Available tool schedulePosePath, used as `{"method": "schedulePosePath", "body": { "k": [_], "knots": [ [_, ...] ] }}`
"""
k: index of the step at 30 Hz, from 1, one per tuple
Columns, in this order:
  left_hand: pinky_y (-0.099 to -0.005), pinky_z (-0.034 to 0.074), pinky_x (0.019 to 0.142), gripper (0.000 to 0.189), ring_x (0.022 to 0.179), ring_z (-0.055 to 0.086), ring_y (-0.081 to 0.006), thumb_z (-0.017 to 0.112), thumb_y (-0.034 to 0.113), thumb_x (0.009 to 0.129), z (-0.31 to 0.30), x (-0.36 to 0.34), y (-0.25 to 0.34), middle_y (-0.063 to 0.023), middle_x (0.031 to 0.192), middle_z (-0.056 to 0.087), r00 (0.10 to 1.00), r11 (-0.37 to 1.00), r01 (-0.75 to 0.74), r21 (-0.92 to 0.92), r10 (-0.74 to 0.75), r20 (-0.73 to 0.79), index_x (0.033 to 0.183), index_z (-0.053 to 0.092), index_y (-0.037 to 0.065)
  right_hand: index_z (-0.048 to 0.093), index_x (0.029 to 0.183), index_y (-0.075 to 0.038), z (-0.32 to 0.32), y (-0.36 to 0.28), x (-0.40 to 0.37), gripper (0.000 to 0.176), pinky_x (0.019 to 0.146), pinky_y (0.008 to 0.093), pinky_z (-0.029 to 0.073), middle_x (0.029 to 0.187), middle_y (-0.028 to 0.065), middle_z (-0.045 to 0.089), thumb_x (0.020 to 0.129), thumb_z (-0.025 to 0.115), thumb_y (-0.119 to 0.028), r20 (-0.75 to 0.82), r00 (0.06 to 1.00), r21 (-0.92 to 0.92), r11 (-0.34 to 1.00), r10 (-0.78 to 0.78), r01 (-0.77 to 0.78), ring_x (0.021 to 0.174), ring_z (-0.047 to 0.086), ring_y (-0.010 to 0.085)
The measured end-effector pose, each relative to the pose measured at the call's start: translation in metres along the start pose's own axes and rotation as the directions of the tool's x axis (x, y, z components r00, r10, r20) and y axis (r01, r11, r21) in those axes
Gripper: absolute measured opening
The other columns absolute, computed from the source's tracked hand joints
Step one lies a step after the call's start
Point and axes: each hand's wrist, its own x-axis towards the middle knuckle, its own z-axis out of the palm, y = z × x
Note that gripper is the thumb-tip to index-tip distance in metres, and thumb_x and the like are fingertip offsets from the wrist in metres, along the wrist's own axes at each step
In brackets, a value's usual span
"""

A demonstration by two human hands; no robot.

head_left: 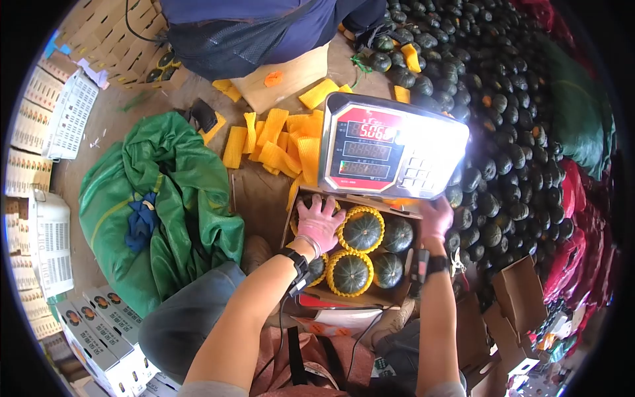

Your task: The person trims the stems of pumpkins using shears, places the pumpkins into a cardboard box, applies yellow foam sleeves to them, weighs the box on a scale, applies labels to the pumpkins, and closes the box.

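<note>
- Squashes (362, 231) sat in an open cardboard box (357, 301) right before the person, beneath the lit scale display (368, 149); some wore yellow foam nets (351, 293), while the two in the column toward the person's right had bare dark rinds.
- The left hand (319, 223) lay palm down at the box's far left corner, its fingers fairly spread over the contents; I couldn't tell whether it had hold of anything.
- The right hand (436, 218) was at the far right corner, close under the display's edge; glare blurred its fingers, so I couldn't tell how far open they were or whether they held anything.
- Loose yellow sleeves (281, 149) lay scattered beyond the box, near a crumpled green tarp (165, 198).
- Another person (245, 33) was across the floor, and a great heap of dark squashes (493, 159) spread out on the right.
</note>
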Motion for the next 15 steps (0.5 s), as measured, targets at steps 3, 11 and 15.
{"method": "schedulePosePath", "body": {
  "k": [3, 11, 15],
  "knots": [
    [-0.0615, 0.022, 0.103, 0.072, 0.134, 0.025, -0.0378, 0.062, 0.048, 0.076, -0.022, -0.009, -0.002, -0.0118, 0.148, 0.025, 0.994, 0.999, -0.038, -0.034, 0.042, 0.103, 0.141, 0.036, 0.028, 0.05, 0.105, -0.001, -0.069, 0.044, -0.016, 0.034, 0.065, 0.0261, 0.05, 0.094, 0.007, 0.056, 0.073, 0.063, 0.003, -0.219, 0.899, 0.606, 0.775, 0.379, -0.179, 0.08, 0.056, 0.0148],
    [-0.0531, 0.024, 0.102, 0.059, 0.126, 0.04, -0.0299, 0.058, 0.043, 0.081, -0.04, 0.011, 0.125, -0.0183, 0.134, 0.045, 0.964, 0.943, -0.264, -0.2, 0.26, -0.047, 0.135, 0.044, 0.023, 0.055, 0.11, 0.0, -0.197, -0.094, -0.038, 0.027, 0.078, 0.026, 0.043, 0.101, 0.0051, 0.058, 0.086, 0.062, -0.009, -0.632, 0.718, 0.227, 0.815, -0.293, 0.533, 0.086, 0.053, 0.0126],
    [-0.0616, 0.021, 0.102, 0.072, 0.128, 0.033, -0.0387, 0.063, 0.045, 0.075, -0.001, 0.04, 0.194, -0.0236, 0.137, 0.038, 0.973, 0.987, -0.158, -0.033, 0.149, -0.178, 0.14, 0.037, 0.025, 0.062, 0.108, -0.006, -0.29, 0.021, -0.096, 0.024, 0.075, 0.0326, 0.05, 0.105, 0.0096, 0.064, 0.092, 0.055, -0.023, -0.509, 0.431, -0.857, 0.394, -0.745, -0.331, 0.087, 0.063, 0.0227]
  ]
}}
